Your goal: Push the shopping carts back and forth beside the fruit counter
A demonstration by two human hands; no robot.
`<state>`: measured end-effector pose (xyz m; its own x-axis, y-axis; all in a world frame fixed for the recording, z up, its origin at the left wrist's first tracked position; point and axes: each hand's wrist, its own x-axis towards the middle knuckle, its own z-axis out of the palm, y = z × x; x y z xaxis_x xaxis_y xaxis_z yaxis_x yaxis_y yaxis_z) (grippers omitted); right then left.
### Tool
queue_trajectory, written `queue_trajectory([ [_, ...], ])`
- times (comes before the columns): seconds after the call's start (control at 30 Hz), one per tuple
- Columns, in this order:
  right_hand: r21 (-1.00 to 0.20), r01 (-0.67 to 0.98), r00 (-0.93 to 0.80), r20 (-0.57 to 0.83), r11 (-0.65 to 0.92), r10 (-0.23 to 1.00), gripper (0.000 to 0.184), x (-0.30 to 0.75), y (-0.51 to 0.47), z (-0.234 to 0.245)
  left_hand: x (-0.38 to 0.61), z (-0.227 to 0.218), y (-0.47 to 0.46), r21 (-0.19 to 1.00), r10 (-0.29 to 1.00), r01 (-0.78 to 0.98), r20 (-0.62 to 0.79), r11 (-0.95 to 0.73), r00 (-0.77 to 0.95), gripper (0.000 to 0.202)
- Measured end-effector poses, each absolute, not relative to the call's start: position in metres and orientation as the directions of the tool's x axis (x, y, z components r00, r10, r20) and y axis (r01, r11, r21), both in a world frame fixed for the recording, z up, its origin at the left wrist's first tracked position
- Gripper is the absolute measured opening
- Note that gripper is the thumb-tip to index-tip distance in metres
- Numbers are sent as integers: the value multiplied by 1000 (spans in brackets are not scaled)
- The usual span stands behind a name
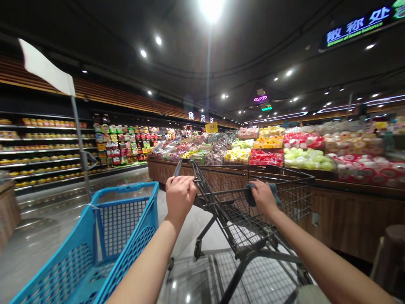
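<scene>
On a glossy grey floor, near centre, a black wire cart, with left hand curled over its left side, right hand wrapped round a dark cloth at its bar. Near left, a blue plastic basket; beyond, a wood-fronted stand; far left, stocked shelves; overhead, black ceiling.

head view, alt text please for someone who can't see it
Left hand and right hand hold a cart, the right with a cloth in it. A blue basket is left of the cart; beyond, colourful goods fill a wooden stand.
</scene>
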<state>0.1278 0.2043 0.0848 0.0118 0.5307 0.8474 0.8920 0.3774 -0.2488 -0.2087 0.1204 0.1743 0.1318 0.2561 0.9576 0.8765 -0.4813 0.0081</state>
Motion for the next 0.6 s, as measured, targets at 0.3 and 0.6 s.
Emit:
queue_trajectory([
  [0.3, -174, 751, -189, 868, 637, 460, 32, 10, 172, 102, -206, 176, 109, -10, 275, 876, 948, -482, 163, 28],
  [0.6, -98, 757, -245, 874, 646, 420, 31, 63, 178, 94, -208, 173, 97, -17, 290, 841, 935, -541, 205, 31],
])
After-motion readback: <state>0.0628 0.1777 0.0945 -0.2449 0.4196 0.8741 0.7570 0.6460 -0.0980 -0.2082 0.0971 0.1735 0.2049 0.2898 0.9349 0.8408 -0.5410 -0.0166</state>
